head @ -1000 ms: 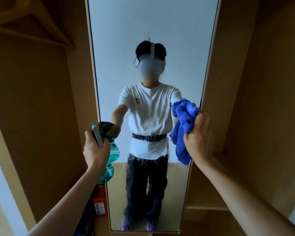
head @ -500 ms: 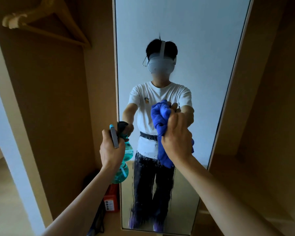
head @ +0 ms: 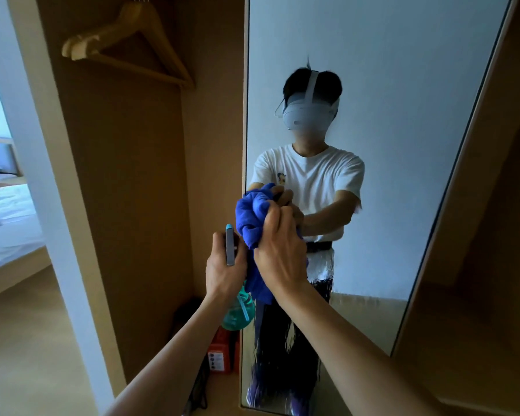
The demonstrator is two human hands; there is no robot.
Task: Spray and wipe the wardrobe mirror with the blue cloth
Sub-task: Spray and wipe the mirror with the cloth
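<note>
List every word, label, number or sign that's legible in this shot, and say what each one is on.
Nothing here is legible.
White label on the orange box left of the wardrobe mirror: dark symbols, too blurred to read.
Small print on the white T-shirt reflected in the mirror: too small to read.
Translucent teal spray bottle: no label shows.

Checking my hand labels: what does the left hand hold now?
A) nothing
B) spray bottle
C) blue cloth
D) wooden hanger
B: the left hand grips the spray bottle, while the right hand holds the blue cloth.
</note>
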